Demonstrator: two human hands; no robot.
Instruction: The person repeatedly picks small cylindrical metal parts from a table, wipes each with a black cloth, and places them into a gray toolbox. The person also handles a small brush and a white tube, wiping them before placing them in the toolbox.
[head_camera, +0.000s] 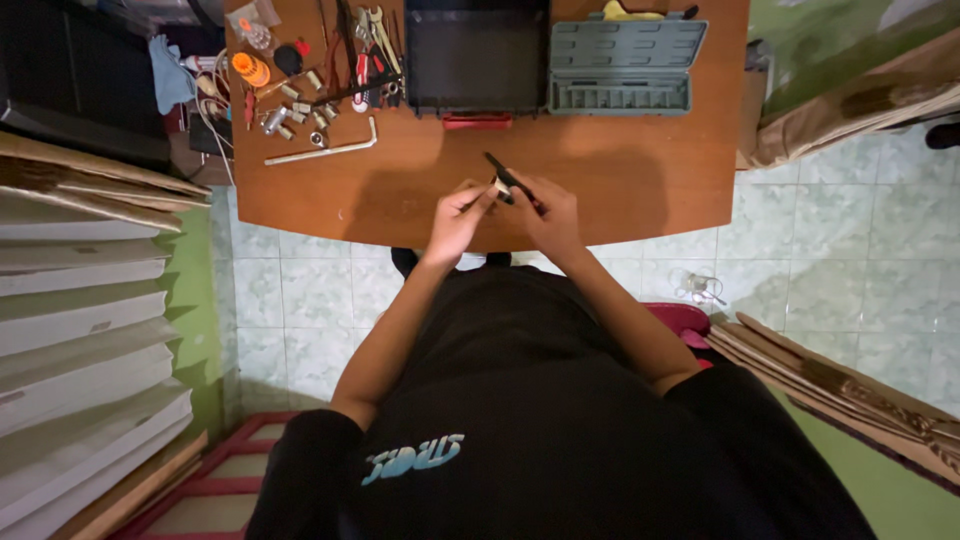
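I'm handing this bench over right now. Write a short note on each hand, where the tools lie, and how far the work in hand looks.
Left hand: fingertips pinch a small pale part over the near edge of the wooden table.
Right hand: grips a slim dark tool, its tip pointing up and away, meeting the part.
Open dark case and grey socket tray sit at the far edge; L-shaped hex key, sockets and wrenches lie far left.
Done or left: cannot tell; part and tool are together, both held.
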